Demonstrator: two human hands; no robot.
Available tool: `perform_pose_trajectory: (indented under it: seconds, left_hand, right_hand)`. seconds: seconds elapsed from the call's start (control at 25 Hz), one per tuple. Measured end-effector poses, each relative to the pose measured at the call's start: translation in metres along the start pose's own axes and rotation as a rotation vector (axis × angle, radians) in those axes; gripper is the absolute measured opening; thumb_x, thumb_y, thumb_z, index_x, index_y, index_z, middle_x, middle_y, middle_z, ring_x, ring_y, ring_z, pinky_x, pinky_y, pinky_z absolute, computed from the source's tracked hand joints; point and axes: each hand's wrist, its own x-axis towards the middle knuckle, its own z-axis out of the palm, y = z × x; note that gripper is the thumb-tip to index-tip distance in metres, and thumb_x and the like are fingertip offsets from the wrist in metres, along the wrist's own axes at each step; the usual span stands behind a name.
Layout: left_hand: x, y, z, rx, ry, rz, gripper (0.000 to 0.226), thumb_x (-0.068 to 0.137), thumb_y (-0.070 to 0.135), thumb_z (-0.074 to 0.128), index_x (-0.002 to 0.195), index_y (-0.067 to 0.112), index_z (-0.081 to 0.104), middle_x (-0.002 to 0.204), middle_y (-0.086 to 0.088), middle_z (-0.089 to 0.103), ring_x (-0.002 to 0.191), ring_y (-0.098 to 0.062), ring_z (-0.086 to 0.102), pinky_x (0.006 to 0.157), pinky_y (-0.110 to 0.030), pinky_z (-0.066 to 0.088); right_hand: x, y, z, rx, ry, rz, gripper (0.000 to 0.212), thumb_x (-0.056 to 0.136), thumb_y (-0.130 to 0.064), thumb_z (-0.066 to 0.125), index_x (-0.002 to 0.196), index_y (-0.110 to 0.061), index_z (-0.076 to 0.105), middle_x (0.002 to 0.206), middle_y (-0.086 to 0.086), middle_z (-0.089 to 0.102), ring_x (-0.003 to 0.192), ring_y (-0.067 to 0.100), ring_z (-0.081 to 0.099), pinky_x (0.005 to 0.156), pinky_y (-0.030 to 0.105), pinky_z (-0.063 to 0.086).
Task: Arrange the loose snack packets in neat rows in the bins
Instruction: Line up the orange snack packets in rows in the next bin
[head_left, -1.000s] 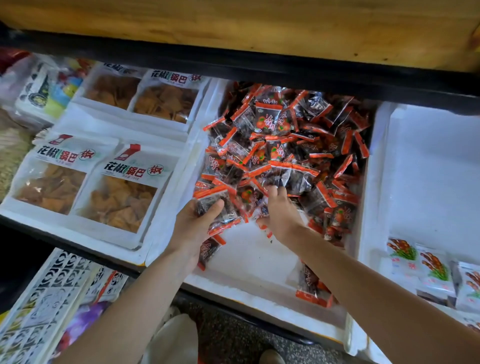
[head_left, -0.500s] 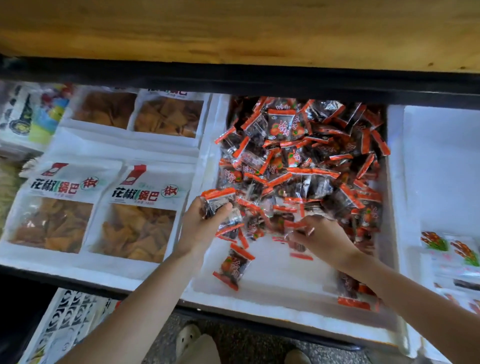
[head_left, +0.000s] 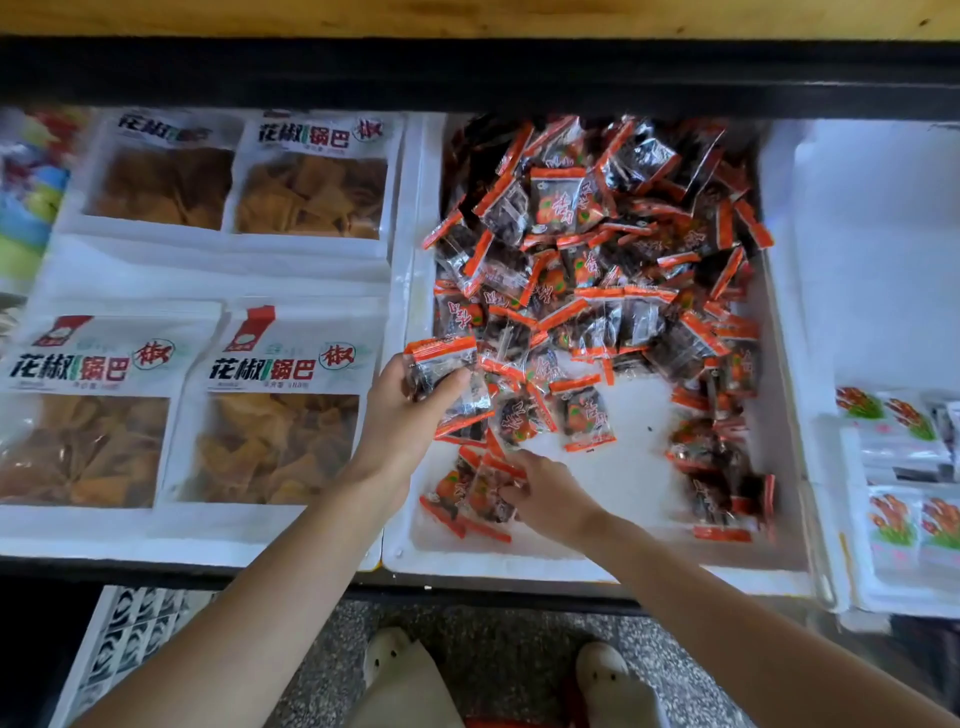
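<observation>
**Head view: both hands at the near-left corner of the foam bin (head_left: 519, 567), with the loose stock lying beyond them.**
Nearest, the right hand (head_left: 553, 501) has bent fingertips on the corner packets (head_left: 457, 501). These lie side by side, orange seals toward and away from the person, so their long axis runs near to far. Whether the hand pinches them or only presses cannot be told. Just beyond and to the left, the left hand (head_left: 408, 415) grips the held packets (head_left: 441, 364), thumb across the front. The loose heap (head_left: 623, 260) fills the far and right of the bin in mixed directions. It is closer to the left hand, so the next feed into the row probably comes from there. Large bags (head_left: 283, 405) fill the neighbouring tray.
</observation>
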Motion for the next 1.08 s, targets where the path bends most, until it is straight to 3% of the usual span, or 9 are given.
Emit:
perform_pose_trajectory:
  seconds: [0.08, 0.16, 0.28, 0.4, 0.56, 0.68, 0.76, 0.92, 1.08]
  left_hand:
    - [-0.002, -0.004, -0.003, -0.009, -0.015, -0.005, 0.018, 0.088, 0.012, 0.070, 0.093, 0.027, 0.062, 0.098, 0.001, 0.071, 0.096, -0.019, 0.069, 0.095, -0.045, 0.053]
    - [-0.003, -0.008, -0.006, 0.003, -0.022, -0.015, 0.017, 0.087, 0.014, 0.070, 0.095, 0.027, 0.062, 0.101, -0.001, 0.072, 0.099, -0.020, 0.068, 0.097, -0.046, 0.052]
    - [-0.003, -0.012, -0.011, 0.019, -0.023, -0.026, 0.016, 0.087, 0.017, 0.071, 0.099, 0.026, 0.064, 0.104, -0.001, 0.072, 0.100, -0.020, 0.068, 0.098, -0.047, 0.051]
    - [-0.001, -0.014, -0.015, 0.024, -0.019, -0.028, 0.022, 0.085, 0.021, 0.073, 0.106, 0.023, 0.066, 0.104, -0.001, 0.073, 0.100, -0.020, 0.069, 0.097, -0.049, 0.051]
    - [-0.002, -0.016, -0.024, 0.017, -0.025, -0.015, 0.020, 0.086, 0.020, 0.072, 0.105, 0.023, 0.066, 0.103, 0.001, 0.074, 0.100, -0.018, 0.069, 0.097, -0.048, 0.051]
    - [-0.003, -0.018, -0.027, 0.008, -0.016, -0.014, 0.019, 0.087, 0.018, 0.071, 0.104, 0.025, 0.066, 0.103, 0.002, 0.074, 0.099, -0.016, 0.069, 0.097, -0.045, 0.052]
    - [-0.004, -0.020, -0.028, 0.026, -0.006, -0.021, 0.021, 0.086, 0.021, 0.072, 0.105, 0.027, 0.065, 0.103, 0.004, 0.073, 0.099, -0.015, 0.069, 0.096, -0.044, 0.053]
    - [-0.007, -0.021, -0.026, 0.039, -0.006, -0.027, 0.020, 0.085, 0.024, 0.074, 0.099, 0.031, 0.063, 0.104, 0.007, 0.073, 0.100, -0.013, 0.068, 0.096, -0.043, 0.053]
    - [-0.005, -0.018, -0.024, 0.022, -0.015, -0.013, 0.021, 0.084, 0.025, 0.074, 0.101, 0.030, 0.064, 0.104, 0.006, 0.073, 0.100, -0.015, 0.068, 0.097, -0.044, 0.051]
  right_hand:
    - [0.001, -0.003, 0.007, 0.007, 0.042, -0.001, 0.034, 0.095, -0.029, 0.051, 0.124, -0.010, 0.049, 0.108, 0.006, 0.059, 0.089, 0.018, 0.058, 0.072, 0.025, 0.044]
    - [0.000, -0.005, 0.011, 0.014, 0.094, 0.015, 0.037, 0.090, -0.039, 0.057, 0.117, -0.015, 0.049, 0.104, 0.000, 0.057, 0.093, 0.018, 0.057, 0.076, 0.028, 0.046]
    - [0.001, -0.012, 0.015, 0.145, 0.129, 0.051, 0.034, 0.083, -0.033, 0.068, 0.109, -0.017, 0.053, 0.094, -0.006, 0.060, 0.084, 0.010, 0.059, 0.064, 0.019, 0.047]
    - [0.007, -0.021, 0.009, 0.132, 0.137, -0.023, 0.016, 0.087, -0.024, 0.065, 0.097, -0.011, 0.064, 0.079, -0.006, 0.060, 0.063, 0.003, 0.053, 0.048, 0.007, 0.038]
    - [0.017, -0.020, -0.026, 0.068, 0.013, -0.051, 0.031, 0.089, -0.026, 0.063, 0.077, 0.003, 0.060, 0.060, 0.000, 0.047, 0.049, 0.007, 0.041, 0.045, 0.015, 0.029]
    - [0.021, -0.026, -0.024, -0.045, -0.140, -0.121, 0.027, 0.090, -0.026, 0.061, 0.069, -0.011, 0.054, 0.058, -0.003, 0.044, 0.048, 0.006, 0.040, 0.049, 0.018, 0.027]
    - [0.024, -0.028, -0.005, -0.098, -0.067, -0.176, 0.016, 0.090, -0.021, 0.060, 0.075, -0.018, 0.058, 0.064, -0.008, 0.052, 0.057, 0.004, 0.047, 0.051, 0.015, 0.030]
    - [0.018, -0.027, 0.018, -0.160, 0.098, -0.264, 0.009, 0.092, -0.017, 0.056, 0.092, -0.013, 0.064, 0.079, -0.005, 0.054, 0.063, 0.008, 0.052, 0.057, 0.019, 0.040]
    - [0.007, -0.015, 0.000, 0.097, 0.221, -0.311, 0.012, 0.096, -0.012, 0.051, 0.087, -0.016, 0.059, 0.084, 0.001, 0.064, 0.059, -0.001, 0.060, 0.056, 0.010, 0.043]
